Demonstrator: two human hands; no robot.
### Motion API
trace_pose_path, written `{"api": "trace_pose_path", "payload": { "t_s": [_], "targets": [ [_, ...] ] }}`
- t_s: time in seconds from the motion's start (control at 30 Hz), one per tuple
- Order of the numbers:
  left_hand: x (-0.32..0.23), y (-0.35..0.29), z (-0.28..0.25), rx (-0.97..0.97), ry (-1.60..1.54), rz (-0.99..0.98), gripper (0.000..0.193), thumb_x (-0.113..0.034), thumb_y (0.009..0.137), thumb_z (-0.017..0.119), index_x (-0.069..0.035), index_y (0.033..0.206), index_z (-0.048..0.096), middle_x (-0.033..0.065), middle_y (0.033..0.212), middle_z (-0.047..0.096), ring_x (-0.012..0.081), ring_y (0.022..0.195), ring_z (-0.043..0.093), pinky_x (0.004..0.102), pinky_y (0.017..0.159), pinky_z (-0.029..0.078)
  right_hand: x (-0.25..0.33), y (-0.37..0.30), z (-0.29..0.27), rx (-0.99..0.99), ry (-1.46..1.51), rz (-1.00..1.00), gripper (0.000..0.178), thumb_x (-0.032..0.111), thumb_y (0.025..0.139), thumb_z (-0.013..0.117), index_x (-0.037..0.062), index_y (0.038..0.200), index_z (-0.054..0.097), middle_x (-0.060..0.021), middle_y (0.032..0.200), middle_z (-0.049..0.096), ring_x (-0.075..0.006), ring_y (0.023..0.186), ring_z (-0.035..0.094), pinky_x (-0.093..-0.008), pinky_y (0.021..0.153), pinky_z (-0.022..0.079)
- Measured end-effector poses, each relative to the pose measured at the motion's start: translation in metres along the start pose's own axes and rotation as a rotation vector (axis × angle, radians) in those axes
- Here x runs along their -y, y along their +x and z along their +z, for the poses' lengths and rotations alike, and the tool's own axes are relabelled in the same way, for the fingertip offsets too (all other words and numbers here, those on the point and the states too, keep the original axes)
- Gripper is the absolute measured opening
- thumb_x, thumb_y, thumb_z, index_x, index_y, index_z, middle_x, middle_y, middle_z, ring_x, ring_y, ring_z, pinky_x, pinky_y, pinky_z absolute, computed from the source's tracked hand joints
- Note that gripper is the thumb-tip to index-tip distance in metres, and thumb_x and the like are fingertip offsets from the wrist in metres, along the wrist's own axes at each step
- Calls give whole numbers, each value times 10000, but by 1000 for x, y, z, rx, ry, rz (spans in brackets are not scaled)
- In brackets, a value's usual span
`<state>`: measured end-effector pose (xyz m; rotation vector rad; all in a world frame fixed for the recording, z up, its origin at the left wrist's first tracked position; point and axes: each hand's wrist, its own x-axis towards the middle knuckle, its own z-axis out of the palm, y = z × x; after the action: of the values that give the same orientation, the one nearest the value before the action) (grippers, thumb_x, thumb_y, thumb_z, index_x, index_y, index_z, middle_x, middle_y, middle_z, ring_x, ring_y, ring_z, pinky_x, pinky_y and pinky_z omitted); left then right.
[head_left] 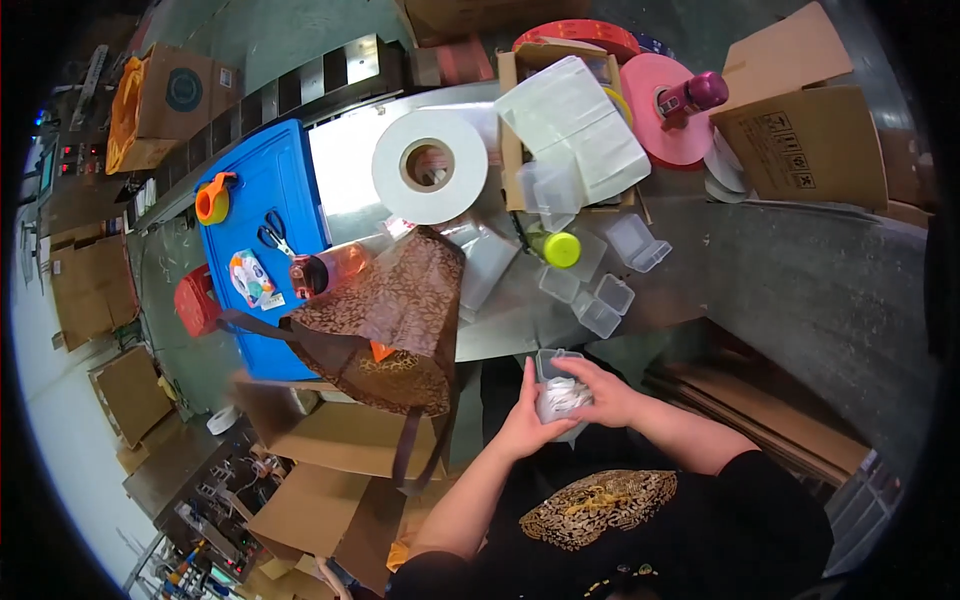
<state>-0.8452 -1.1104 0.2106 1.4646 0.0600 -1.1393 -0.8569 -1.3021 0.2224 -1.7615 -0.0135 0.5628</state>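
Observation:
Close to my body, just off the table's near edge, a small clear plastic box (556, 364) sits between my two hands with its lid raised. White, bunched-up contents (566, 394) show inside it; what they are I cannot make out. My left hand (530, 421) grips the box from the left, thumb and fingers against its side. On the other side my right hand (607, 396) is closed around it, fingers over the top edge. Several similar clear boxes stand open on the table, among them one (638, 243) at the right.
A brown patterned bag (385, 305) lies left of my hands. Behind it are a white roll (430, 167), a blue lid-like tray (262, 185) with scissors (274, 236), and a pink roll (665, 110) with a purple bottle (693, 95). Open cardboard boxes (345, 445) stand below left.

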Motion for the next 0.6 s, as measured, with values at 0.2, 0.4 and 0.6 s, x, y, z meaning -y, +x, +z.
{"api": "trace_pose_path", "payload": {
  "t_s": [0.2, 0.4, 0.6],
  "targets": [
    [-17, -23, -58, -6, 66, 40, 1113, -258, 675, 734, -14, 1365, -104, 198, 1174, 466, 276, 1073, 504, 336, 898, 399, 32, 41, 42, -6, 66, -5, 510, 221, 698, 695, 58, 1153, 531, -123, 1167, 528, -280, 1075, 501, -374, 918, 388],
    [-49, -61, -100, -101, 113, 155, 1084, -242, 645, 761, -4, 1373, -6, 220, 1214, 429, 319, 1099, 480, 371, 900, 397, 85, 79, 56, 31, 21, -246, 495, 219, 687, 715, 44, 1121, 554, -124, 1167, 530, -270, 1071, 504, -383, 915, 385],
    [-125, -90, -196, -186, 290, 444, 1005, -283, 588, 794, 5, 1353, 210, 176, 1144, 433, 321, 1026, 433, 419, 878, 367, 133, 121, 57, -214, 219, -380, 624, 197, 763, 617, 34, 1295, 336, -157, 1322, 361, -257, 1216, 369, -376, 1030, 240]
  ]
}}
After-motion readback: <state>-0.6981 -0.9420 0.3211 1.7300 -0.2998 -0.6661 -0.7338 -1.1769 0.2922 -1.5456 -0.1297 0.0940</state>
